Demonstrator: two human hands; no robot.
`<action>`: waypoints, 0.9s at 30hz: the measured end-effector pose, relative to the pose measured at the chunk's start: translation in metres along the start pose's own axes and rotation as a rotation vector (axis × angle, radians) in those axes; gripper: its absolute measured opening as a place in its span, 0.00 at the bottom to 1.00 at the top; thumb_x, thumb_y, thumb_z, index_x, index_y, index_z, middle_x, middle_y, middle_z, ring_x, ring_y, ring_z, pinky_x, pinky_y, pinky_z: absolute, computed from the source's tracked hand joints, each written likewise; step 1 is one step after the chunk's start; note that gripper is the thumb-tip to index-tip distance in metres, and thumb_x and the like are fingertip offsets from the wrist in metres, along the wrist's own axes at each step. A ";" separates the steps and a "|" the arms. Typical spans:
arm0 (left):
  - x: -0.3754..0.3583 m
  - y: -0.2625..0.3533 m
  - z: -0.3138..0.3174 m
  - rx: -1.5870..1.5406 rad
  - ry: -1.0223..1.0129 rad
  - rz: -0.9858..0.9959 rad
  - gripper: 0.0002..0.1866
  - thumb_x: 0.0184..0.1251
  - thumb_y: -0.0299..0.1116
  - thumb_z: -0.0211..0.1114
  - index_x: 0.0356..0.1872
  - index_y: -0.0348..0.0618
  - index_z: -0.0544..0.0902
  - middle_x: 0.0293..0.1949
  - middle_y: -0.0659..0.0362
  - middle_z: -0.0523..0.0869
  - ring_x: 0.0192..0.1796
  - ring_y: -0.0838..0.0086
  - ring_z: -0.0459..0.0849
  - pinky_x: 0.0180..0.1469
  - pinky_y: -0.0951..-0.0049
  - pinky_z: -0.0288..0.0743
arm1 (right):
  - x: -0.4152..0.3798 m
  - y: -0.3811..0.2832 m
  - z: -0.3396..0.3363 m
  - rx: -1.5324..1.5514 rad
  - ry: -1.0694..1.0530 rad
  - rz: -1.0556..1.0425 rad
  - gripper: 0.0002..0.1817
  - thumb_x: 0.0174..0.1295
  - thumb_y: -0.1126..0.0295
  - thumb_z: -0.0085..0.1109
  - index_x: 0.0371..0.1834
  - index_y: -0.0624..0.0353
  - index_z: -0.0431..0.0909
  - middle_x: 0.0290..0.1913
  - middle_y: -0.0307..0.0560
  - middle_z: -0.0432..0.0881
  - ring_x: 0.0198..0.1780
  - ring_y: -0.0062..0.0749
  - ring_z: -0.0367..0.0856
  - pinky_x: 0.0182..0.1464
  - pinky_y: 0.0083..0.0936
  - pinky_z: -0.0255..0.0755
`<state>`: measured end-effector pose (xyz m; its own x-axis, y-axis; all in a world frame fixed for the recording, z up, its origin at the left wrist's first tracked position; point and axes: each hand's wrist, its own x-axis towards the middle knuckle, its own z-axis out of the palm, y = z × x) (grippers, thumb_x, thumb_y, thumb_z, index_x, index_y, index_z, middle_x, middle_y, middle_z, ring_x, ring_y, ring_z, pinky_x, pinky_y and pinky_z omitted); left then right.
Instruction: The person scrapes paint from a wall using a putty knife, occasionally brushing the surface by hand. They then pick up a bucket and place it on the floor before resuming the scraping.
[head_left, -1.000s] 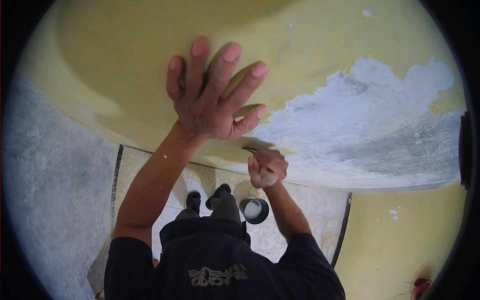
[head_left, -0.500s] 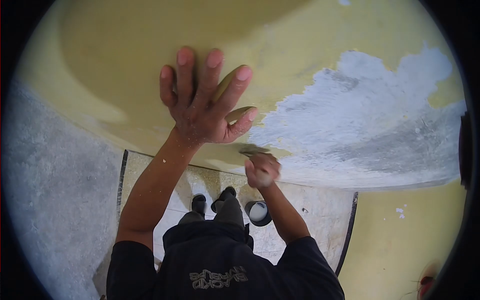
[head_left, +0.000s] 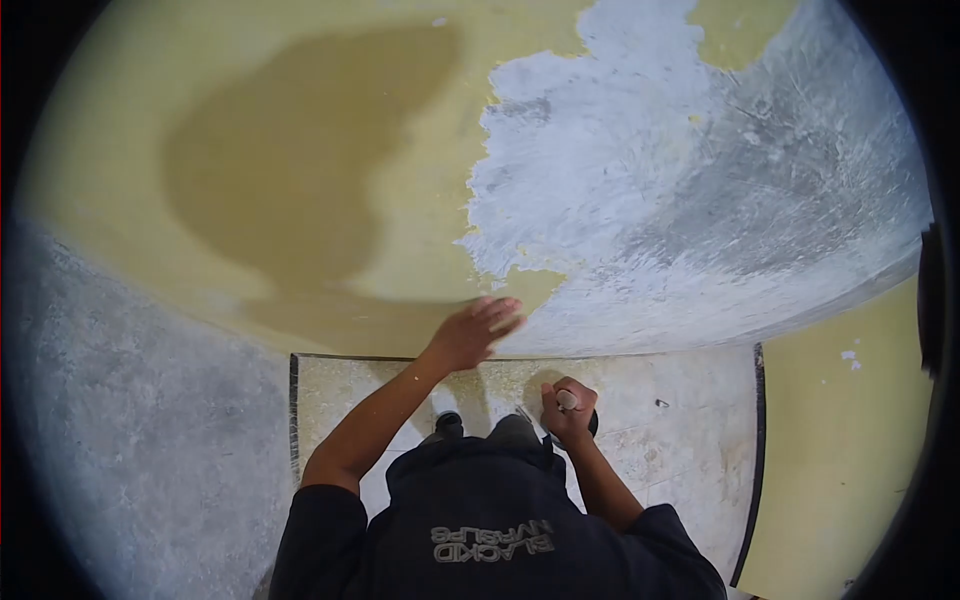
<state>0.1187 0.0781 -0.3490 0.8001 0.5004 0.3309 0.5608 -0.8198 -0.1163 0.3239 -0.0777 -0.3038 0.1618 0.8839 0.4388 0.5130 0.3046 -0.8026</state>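
My left hand (head_left: 480, 332) has its fingers stretched out, slightly blurred, at the lower part of the yellow painted wall (head_left: 420, 230). It overlaps the wall just left of the bared patch (head_left: 590, 190), where the paint is off and a white and grey surface shows. My right hand (head_left: 572, 425) is closed around the handle of a scraper (head_left: 567, 400), whose round pale butt faces up. Its thin blade points left and down, away from the wall, and is partly hidden. This hand is low, in front of the bucket (head_left: 595, 424).
Pale floor tiles (head_left: 690, 420) lie below, with yellow flakes near the wall's foot. A grey wall (head_left: 150, 370) stands at the left and another yellow wall (head_left: 840, 430) at the right. A dark shoe (head_left: 449, 424) shows by the wall.
My left hand has come down from high on the wall, its fingers closer together. My right hand has drawn the scraper back from the wall and down toward the bucket. The view has shifted.
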 end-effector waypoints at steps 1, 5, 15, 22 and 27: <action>-0.002 0.007 -0.017 -0.165 -0.125 0.075 0.45 0.62 0.46 0.67 0.78 0.53 0.55 0.77 0.53 0.57 0.80 0.57 0.52 0.77 0.53 0.51 | -0.008 0.002 -0.006 0.015 0.000 0.031 0.12 0.54 0.80 0.68 0.21 0.58 0.72 0.19 0.44 0.75 0.18 0.29 0.72 0.22 0.26 0.64; -0.001 0.037 -0.046 -0.755 -0.053 -0.235 0.52 0.55 0.43 0.76 0.78 0.52 0.53 0.74 0.50 0.65 0.76 0.57 0.61 0.76 0.58 0.55 | -0.022 -0.002 -0.026 0.269 0.017 0.224 0.11 0.59 0.76 0.67 0.22 0.58 0.73 0.22 0.40 0.76 0.24 0.22 0.73 0.27 0.22 0.65; 0.043 0.136 -0.119 -1.355 -0.109 -0.347 0.13 0.61 0.32 0.73 0.45 0.42 0.86 0.39 0.55 0.90 0.42 0.70 0.87 0.48 0.69 0.77 | 0.021 -0.039 -0.087 1.108 0.035 0.149 0.08 0.65 0.70 0.63 0.33 0.59 0.73 0.27 0.46 0.76 0.28 0.29 0.74 0.36 0.32 0.71; 0.035 0.145 -0.138 -1.150 0.014 -0.499 0.04 0.60 0.29 0.72 0.35 0.43 0.89 0.30 0.57 0.90 0.32 0.74 0.86 0.38 0.73 0.77 | 0.023 -0.034 -0.102 1.127 -0.300 0.084 0.15 0.64 0.67 0.66 0.26 0.59 0.70 0.22 0.44 0.73 0.25 0.30 0.72 0.40 0.38 0.72; 0.040 0.091 -0.161 -0.726 0.114 -0.590 0.13 0.54 0.34 0.76 0.42 0.47 0.89 0.38 0.56 0.90 0.39 0.66 0.89 0.43 0.68 0.80 | 0.043 -0.046 -0.095 1.014 -0.138 -0.056 0.17 0.63 0.70 0.66 0.21 0.60 0.68 0.20 0.44 0.74 0.22 0.29 0.71 0.30 0.31 0.68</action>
<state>0.1668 -0.0213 -0.1955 0.3816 0.8915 0.2442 0.5682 -0.4346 0.6988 0.3875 -0.0880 -0.2095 0.0287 0.8728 0.4873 -0.4474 0.4471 -0.7746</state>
